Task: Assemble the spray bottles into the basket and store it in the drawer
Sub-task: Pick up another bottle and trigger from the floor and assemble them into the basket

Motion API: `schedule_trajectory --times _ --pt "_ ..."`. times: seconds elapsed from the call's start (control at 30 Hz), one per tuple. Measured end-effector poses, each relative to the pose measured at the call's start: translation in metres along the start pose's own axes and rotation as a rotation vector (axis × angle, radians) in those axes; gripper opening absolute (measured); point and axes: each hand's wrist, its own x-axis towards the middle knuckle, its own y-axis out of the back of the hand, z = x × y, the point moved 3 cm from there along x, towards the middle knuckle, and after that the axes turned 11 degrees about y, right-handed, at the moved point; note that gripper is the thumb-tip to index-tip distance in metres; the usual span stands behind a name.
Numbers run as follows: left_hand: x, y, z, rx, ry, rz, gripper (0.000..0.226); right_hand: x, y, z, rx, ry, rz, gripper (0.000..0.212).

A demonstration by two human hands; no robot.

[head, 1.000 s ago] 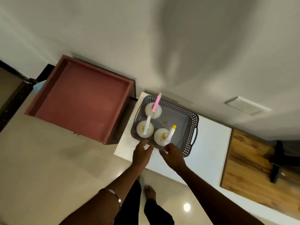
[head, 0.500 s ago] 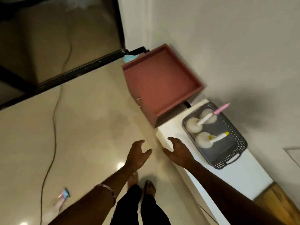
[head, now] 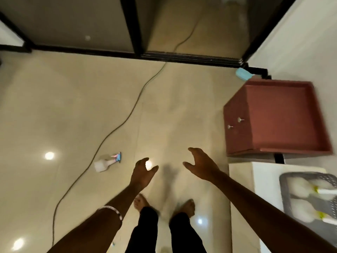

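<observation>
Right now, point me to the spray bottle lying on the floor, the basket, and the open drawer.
spray bottle on the floor (head: 104, 164): head view, on its pale body, lying on its side.
basket (head: 283, 187): head view, on its near-left grey rim.
open drawer (head: 284, 117): head view, on the bare red-brown inside bottom.

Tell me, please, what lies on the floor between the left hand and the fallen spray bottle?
Only bare, glossy beige floor separates the left hand from the fallen white spray bottle, as the head view shows.

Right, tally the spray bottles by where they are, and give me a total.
In the basket: 2 visible, blurred, at the frame edge
On the floor: 1
Total: 3 in view
</observation>
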Motion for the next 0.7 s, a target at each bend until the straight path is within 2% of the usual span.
schedule_trajectory --times 0.33,0.5,0.7 --pt "0.064 0.160 -0.140 -0.210 0.221 0.104 0.071 0.109 -0.101 -0.187 -0.108 0.146 -0.215 0.072" --pt "0.102 0.211 -0.168 -0.320 0.278 0.133 0.070 0.167 -0.146 -0.250 -0.123 0.210 -0.322 0.071" --pt "0.164 0.242 -0.178 -0.425 0.334 0.151 0.069 0.249 -0.202 -0.289 -0.132 0.229 -0.399 0.067"
